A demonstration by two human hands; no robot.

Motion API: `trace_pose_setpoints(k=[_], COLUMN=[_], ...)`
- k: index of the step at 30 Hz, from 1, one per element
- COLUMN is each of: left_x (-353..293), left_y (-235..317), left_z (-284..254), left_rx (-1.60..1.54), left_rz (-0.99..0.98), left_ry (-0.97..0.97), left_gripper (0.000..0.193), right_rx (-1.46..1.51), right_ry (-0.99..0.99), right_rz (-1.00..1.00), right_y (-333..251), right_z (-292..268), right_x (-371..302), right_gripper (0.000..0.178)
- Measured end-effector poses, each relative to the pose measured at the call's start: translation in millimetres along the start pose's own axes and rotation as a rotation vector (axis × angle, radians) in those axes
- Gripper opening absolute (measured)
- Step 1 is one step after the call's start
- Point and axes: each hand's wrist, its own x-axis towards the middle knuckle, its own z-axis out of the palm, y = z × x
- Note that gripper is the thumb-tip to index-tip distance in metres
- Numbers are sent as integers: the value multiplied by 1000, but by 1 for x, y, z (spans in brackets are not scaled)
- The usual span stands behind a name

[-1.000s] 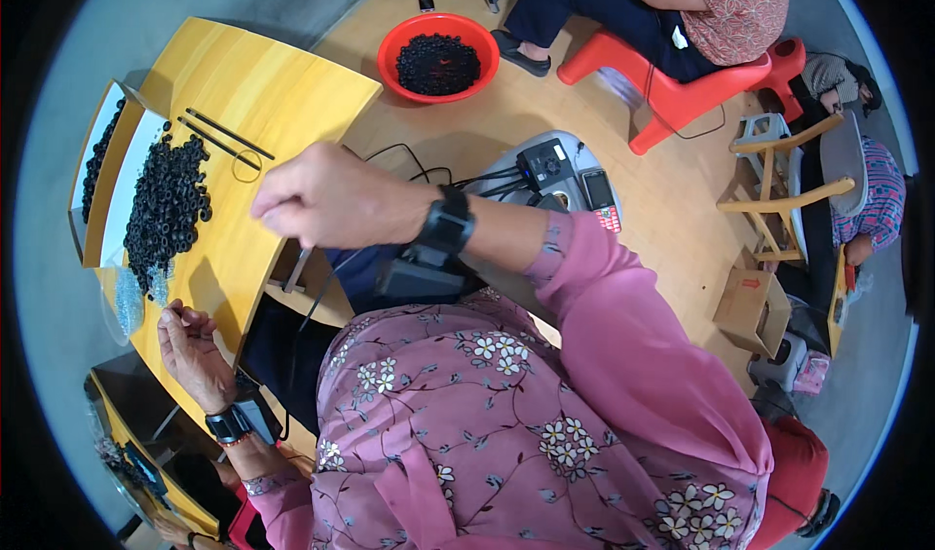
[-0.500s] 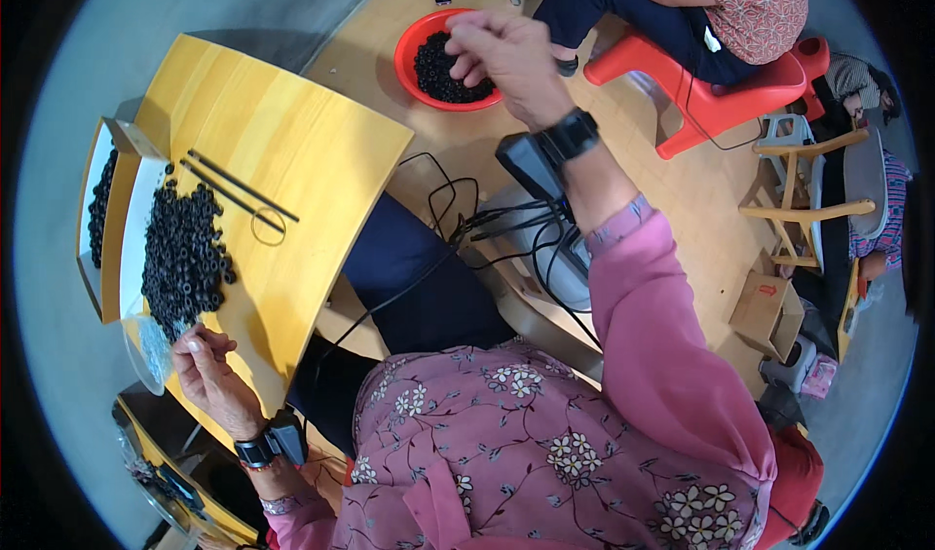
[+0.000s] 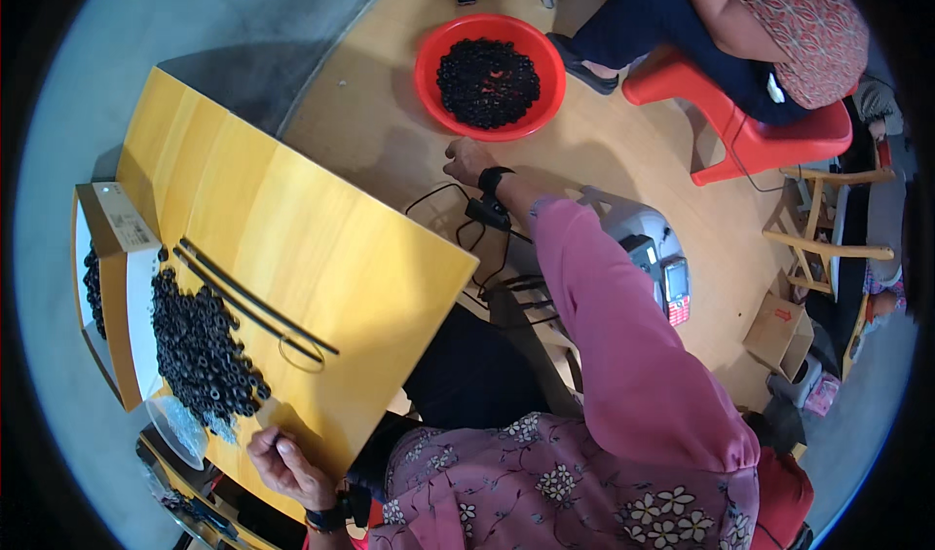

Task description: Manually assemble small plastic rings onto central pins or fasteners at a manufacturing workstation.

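Observation:
My left hand is at the near edge of the yellow wooden table, thumb and fingertips pinched on a small black piece. Beside it spreads a heap of small black rings. A round clear dish with clear bits sits at the heap's near end. My right hand hangs off the table's right side, just below a red basin of black rings on the floor. Its fingers are loosely bent and apart, with nothing visible in them.
Two thin black rods and a thin hoop lie on the table. An open box stands at its left edge. Black cables run under my right arm, near a grey stool bearing a phone. Someone sits on a red chair.
My right hand has moved from above the red basin to below it, nearer to me. My left hand has drawn back from the heap. The whole view has shifted.

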Motion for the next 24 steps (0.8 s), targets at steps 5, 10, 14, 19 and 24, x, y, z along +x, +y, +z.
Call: trace_pose_setpoints(k=[5,10,14,19,24], left_x=[-5,4,-2,-13,1], left_y=[0,4,1,-38,-5], left_z=[0,6,5,-8,13], left_rx=[71,117,199,378,367], left_rz=[3,99,71,320,188], left_ry=[-58,-135,-81,97,55], left_gripper=[24,22,25,29,30], right_rx=[0,-54,-261,-240,-284], right_ry=[-63,37,-14,5,33], right_rz=[128,120,-11,-26,-86], right_y=[-3,19,32,22,30], right_z=[31,78,99,96,106], right_x=[27,64,88,87,92], right_gripper=[38,37,25,22,21])
